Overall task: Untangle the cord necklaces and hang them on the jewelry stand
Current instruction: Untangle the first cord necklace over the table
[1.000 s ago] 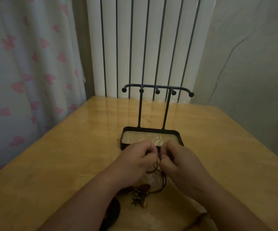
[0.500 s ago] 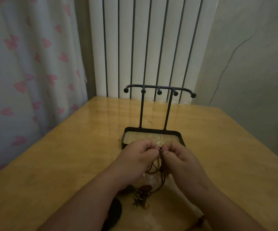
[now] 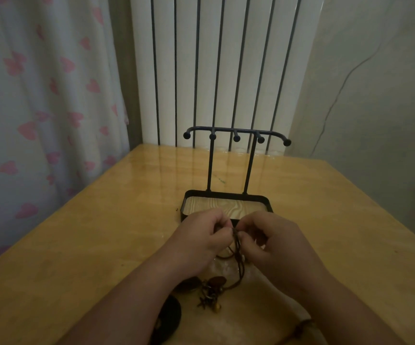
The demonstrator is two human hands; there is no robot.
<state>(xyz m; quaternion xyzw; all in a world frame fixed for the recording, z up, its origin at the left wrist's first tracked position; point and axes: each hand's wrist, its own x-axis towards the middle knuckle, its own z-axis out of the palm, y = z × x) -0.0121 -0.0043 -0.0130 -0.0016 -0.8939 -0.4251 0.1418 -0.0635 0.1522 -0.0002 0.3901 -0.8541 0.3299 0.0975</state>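
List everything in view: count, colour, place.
black metal jewelry stand with wood-grain tray: one, black, table middle, hooks bare
tangled brown cord necklaces: one bunch, brown, pinched between both hands
bead and charm pendants: one cluster, brown, table below the hands
round dark disc: one, black, near left forearm
wooden table: one, yellow-tan
ribbed radiator: one, white, behind table
heart-print curtain: one, white and pink, left
left hand: pinches cords
right hand: pinches cords

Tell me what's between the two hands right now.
In the head view, the cords run between them: the left hand and right hand both pinch the bundle, which hangs to pendants on the table.
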